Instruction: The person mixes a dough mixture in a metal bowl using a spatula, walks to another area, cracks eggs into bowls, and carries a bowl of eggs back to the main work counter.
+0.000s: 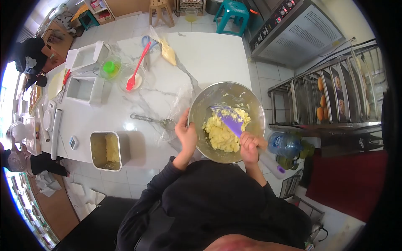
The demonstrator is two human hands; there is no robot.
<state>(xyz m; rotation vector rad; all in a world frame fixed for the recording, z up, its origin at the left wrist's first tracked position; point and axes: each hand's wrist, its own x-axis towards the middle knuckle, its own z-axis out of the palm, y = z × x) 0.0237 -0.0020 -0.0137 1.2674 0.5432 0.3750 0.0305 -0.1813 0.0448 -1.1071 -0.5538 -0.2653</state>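
A large steel mixing bowl stands at the table's near right edge, tilted a little toward me. My left hand grips its left rim, thumb inside and fingers outside. My right hand is closed around the handle of a purple spatula. The blade lies in a lumpy, pale yellow mixture inside the bowl. Crumbly bits of the mixture cling to the blade and the bowl wall. Left of the bowl, a metal utensil rests beside crumpled clear plastic.
The marble table carries a deep metal container with yellow residue, lined loaf tins, a red spatula, a filled piping bag and a small timer. A rack of trays stands right. Two people are at far left.
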